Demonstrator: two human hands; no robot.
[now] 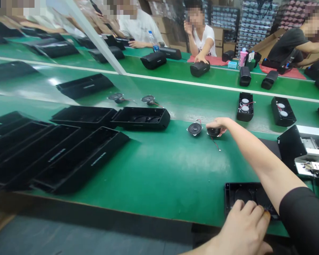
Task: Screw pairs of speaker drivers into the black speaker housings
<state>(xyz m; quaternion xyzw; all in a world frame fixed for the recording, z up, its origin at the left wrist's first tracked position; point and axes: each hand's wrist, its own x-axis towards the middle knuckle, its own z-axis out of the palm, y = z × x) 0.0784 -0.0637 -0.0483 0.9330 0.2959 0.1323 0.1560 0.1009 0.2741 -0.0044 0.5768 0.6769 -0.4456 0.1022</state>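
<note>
My right hand (219,124) reaches across the table with its fingers closed around a small black speaker driver (214,132). A thin red and black wire with a white plug trails from that driver. Just left of it lies a second speaker driver (195,129), cone up. Close to me, at the table's front edge, is an open black speaker housing (235,193) with round openings inside. My left hand (246,223) is curled over the near side of this housing, and its fingertips and thumb are partly hidden.
Several open black housings (77,159) stand on the left, one more housing (143,118) behind them. Two drivers (148,100) lie farther back. A machine (305,148) stands at right. Across the belt (175,97), co-workers (202,39) handle speakers; a pale post (98,39) rises at left.
</note>
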